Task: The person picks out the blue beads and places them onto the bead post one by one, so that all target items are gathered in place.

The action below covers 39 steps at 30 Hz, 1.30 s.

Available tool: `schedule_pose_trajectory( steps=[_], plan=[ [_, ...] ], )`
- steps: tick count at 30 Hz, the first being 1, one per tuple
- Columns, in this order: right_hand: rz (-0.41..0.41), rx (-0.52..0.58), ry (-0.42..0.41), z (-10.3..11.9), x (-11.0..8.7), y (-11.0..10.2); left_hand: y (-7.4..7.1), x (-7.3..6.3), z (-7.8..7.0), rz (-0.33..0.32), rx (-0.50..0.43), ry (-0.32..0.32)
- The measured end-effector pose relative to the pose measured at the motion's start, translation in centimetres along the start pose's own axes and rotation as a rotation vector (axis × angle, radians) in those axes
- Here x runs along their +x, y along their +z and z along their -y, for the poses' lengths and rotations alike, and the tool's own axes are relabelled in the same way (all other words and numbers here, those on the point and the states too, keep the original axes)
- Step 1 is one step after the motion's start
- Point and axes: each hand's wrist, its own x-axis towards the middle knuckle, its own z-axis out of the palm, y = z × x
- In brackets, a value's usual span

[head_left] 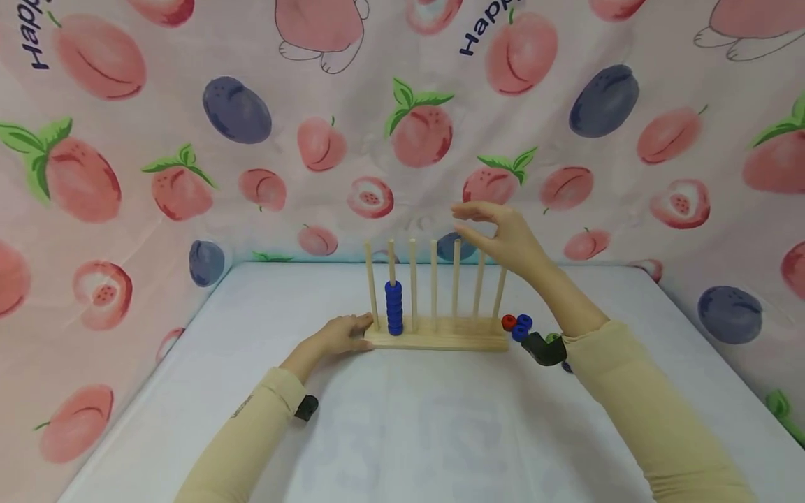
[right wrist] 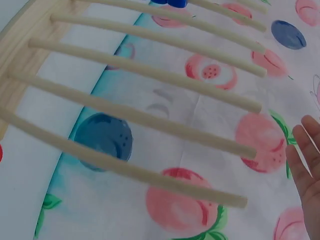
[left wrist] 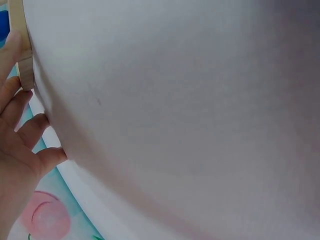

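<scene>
A wooden peg abacus [head_left: 437, 342] stands upright on the table, with several bare pegs [right wrist: 165, 81]. Blue beads [head_left: 394, 309] are stacked on its second peg from the left. My left hand [head_left: 342, 335] holds the left end of the base, thumb and forefinger at that end; the left wrist view shows the fingers against the wood [left wrist: 26, 70]. Above the right-hand pegs, my right hand [head_left: 506, 237] is raised with thumb and fingers apart and nothing between them. Only part of that hand [right wrist: 310, 165] shows in the right wrist view, beyond the peg tips.
Loose beads lie right of the base: a red bead [head_left: 509, 323], blue beads [head_left: 524, 321] and a green bead [head_left: 552, 337], some partly hidden by the right wrist's black camera [head_left: 544, 348]. A fruit-print cloth [head_left: 377, 161] hangs behind the white table [head_left: 402, 433].
</scene>
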Motion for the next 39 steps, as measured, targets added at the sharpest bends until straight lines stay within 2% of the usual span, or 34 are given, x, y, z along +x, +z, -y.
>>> schedule_pose_trajectory(
  steps=[8, 14, 19, 25, 35, 39],
  plan=[
    [-0.023, -0.102, -0.105, -1.3, -1.7, -1.5, -0.3, -0.2, 0.0, 0.006, -0.027, -0.007],
    [-0.021, -0.064, -0.147, -2.6, -3.1, -2.3, -0.3, -0.1, -0.1, 0.007, -0.018, -0.019],
    [-0.012, -0.037, -0.079, -3.5, -4.9, -3.2, -0.2, -0.1, -0.1, 0.000, -0.018, -0.021],
    [-0.035, -0.063, 0.028, -4.0, -7.2, -4.1, -0.4, -0.2, -0.2, 0.014, -0.001, -0.025],
    [-0.040, -0.042, 0.056, -6.2, -9.5, -4.4, -0.4, -0.2, -0.1, 0.007, -0.006, -0.012],
    [-0.027, -0.056, 0.116, -7.2, -10.1, -4.1, -0.3, -0.3, -0.2, 0.010, -0.009, -0.022]
  ],
)
